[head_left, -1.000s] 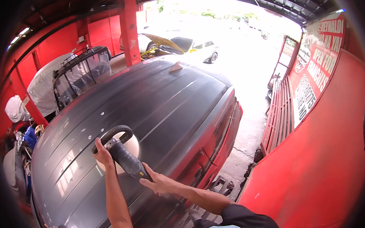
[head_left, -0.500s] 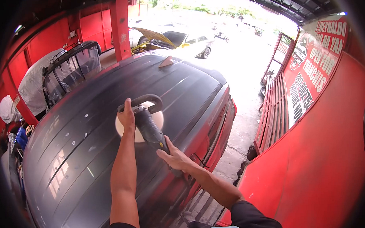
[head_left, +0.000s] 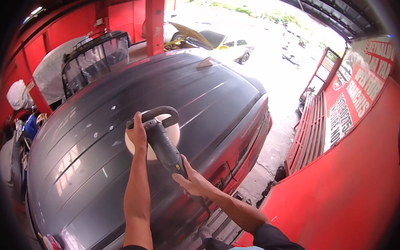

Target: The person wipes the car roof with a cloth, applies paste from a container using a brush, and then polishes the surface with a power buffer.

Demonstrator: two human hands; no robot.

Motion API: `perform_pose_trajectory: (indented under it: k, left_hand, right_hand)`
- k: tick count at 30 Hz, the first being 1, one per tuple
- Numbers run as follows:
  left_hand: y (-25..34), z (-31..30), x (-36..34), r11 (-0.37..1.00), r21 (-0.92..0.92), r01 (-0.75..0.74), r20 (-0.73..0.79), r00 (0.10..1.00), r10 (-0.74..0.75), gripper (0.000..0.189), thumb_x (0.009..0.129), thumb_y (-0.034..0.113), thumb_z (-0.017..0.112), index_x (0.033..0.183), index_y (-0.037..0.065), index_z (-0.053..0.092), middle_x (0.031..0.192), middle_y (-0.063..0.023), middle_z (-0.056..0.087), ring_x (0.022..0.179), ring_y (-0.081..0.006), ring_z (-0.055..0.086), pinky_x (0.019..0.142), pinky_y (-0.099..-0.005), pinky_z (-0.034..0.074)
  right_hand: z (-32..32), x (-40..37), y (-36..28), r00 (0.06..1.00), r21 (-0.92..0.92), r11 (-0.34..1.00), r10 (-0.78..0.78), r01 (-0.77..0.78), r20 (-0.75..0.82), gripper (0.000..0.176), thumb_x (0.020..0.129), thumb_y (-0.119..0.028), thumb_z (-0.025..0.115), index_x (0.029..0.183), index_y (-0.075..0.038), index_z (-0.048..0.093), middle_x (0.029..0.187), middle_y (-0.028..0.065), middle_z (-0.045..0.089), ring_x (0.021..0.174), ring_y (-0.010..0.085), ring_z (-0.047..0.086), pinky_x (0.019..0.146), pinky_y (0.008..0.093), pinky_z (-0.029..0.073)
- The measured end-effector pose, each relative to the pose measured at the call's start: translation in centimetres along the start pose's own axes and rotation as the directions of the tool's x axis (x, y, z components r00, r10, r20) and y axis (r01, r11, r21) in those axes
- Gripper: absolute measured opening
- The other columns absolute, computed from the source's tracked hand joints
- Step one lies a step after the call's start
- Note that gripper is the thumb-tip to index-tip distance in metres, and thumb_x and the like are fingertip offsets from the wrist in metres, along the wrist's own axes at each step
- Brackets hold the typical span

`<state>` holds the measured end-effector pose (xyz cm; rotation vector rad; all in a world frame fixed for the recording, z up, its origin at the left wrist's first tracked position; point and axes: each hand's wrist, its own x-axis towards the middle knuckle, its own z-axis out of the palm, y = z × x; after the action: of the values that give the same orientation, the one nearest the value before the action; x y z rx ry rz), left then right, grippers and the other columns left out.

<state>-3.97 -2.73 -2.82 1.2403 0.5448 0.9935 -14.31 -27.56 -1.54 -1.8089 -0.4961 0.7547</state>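
A dark grey rotary polisher [head_left: 164, 146] with a curved loop handle lies across the middle of the view. Its pale round pad [head_left: 173, 135] is against the dark grey car roof [head_left: 97, 161]; the body and my arm hide part of the pad. My left hand [head_left: 138, 134] is closed round the left side of the loop handle. My right hand [head_left: 194, 180] grips the rear of the polisher body, from which a dark cord runs down. Several small white spots mark the roof left of the pad.
A fin antenna [head_left: 205, 62] stands at the roof's far end. Along the right are a red panel [head_left: 339, 182], a slatted red bench [head_left: 307, 133] and a lettered sign [head_left: 357, 86]. A red post [head_left: 154, 26] and a covered vehicle [head_left: 56, 71] stand left. A round red-and-white object [head_left: 51, 243] is at lower left.
The view has shifted, so the roof and background sit further right. Over the roof, the polisher has moved nearer the white spots, with both hands still on it.
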Motion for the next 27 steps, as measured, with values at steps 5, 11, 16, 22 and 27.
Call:
perform_pose_trajectory:
  k: [5,11,16,22,27]
  left_hand:
    - [1.4,-8.1,-0.1,0.993,-0.106,-0.049,-0.092,0.995,0.039,0.034,0.090,0.033,0.068,0.086,-0.001,0.071,0.082,-0.0015,0.065,0.074,-0.0107,0.058,0.069,-0.0275,0.046]
    - [3.8,-19.2,0.0,0.987,-0.114,-0.111,-0.267,0.960,0.077,0.030,0.090,0.030,0.070,0.094,0.000,0.071,0.088,-0.0013,0.067,0.076,-0.0107,0.060,0.065,-0.0261,0.048]
    - [4.1,-30.9,0.6,0.979,-0.056,-0.197,-0.399,0.903,0.159,0.035,0.090,0.031,0.069,0.107,0.001,0.069,0.105,-0.0038,0.068,0.099,-0.0148,0.064,0.085,-0.0306,0.050]
    - [8.4,-42.2,-0.8,0.982,0.023,-0.186,-0.594,0.788,0.163,0.038,0.094,0.027,0.064,0.121,0.001,0.067,0.119,-0.0057,0.065,0.106,-0.0150,0.061,0.087,-0.0330,0.049]
    - [10.4,-50.5,-1.0,0.966,0.089,-0.243,-0.696,0.678,0.235,0.037,0.092,0.032,0.065,0.113,0.001,0.068,0.113,-0.0073,0.064,0.102,-0.0173,0.062,0.089,-0.0314,0.050]
  right_hand:
    - [5.1,-1.8,-1.2,0.995,-0.036,0.999,0.007,-0.003,0.104,0.089,0.099,-0.040,0.054,0.158,-0.011,-0.006,0.089,0.0141,0.062,0.058,0.0174,0.061,0.053,0.0333,0.053]
    - [12.2,-2.8,-2.8,0.962,-0.111,0.992,-0.025,0.058,0.273,0.090,0.099,-0.043,0.054,0.158,-0.011,-0.006,0.080,0.0174,0.064,0.059,0.0215,0.064,0.059,0.0362,0.054]
    - [18.9,-2.4,-2.1,0.932,-0.148,0.965,-0.159,0.216,0.326,0.092,0.097,-0.041,0.058,0.157,-0.011,-0.005,0.073,0.0202,0.062,0.056,0.0258,0.063,0.060,0.0388,0.052]
    - [26.2,-1.3,-3.5,0.822,-0.155,0.942,-0.170,0.297,0.543,0.089,0.096,-0.045,0.055,0.157,-0.010,0.000,0.108,0.0344,0.064,0.106,0.0522,0.061,0.092,0.0508,0.046]
    - [30.6,-0.4,-6.2,0.740,-0.215,0.910,-0.131,0.353,0.659,0.087,0.095,-0.048,0.055,0.157,-0.010,0.007,0.110,0.0354,0.063,0.109,0.0514,0.059,0.094,0.0498,0.044]
